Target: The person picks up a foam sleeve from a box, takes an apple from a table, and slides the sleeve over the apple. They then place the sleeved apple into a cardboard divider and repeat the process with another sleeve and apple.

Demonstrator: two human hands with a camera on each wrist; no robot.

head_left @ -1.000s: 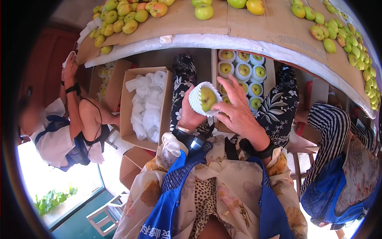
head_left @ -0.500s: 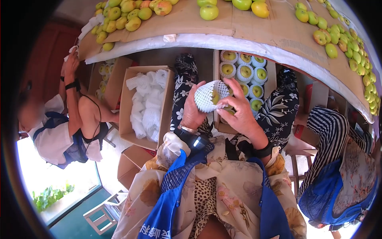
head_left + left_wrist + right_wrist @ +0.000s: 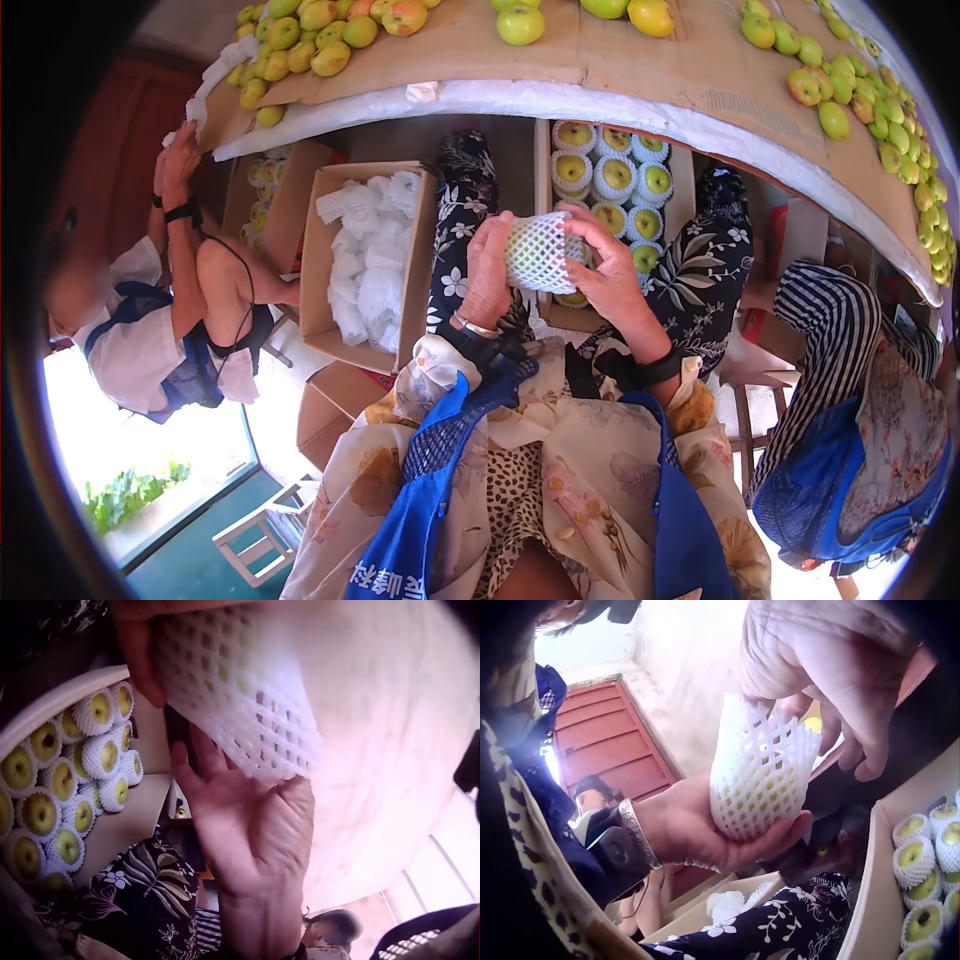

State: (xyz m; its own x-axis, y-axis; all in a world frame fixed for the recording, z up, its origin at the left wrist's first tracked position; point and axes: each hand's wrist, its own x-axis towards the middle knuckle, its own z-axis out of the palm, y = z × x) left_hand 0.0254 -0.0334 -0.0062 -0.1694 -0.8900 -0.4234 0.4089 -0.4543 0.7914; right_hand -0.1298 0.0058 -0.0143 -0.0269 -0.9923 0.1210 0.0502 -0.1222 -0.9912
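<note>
Here we go, the left hand [image 3: 487, 275] curls its fingers round a foam net [image 3: 537, 252] with an apple [image 3: 769, 787] inside, and the right hand [image 3: 613, 278] grips the net's open end! They're just in front of the desk [image 3: 650, 80], near the box [image 3: 680, 190] of netted apples

Cream floral shirt [image 3: 600, 490], blue part-mesh vest [image 3: 425, 490] lettered at 7 o'clock, black floral trousers [image 3: 702, 275], black wrist straps [image 3: 660, 369], silver bangle [image 3: 472, 326] worn.
</note>
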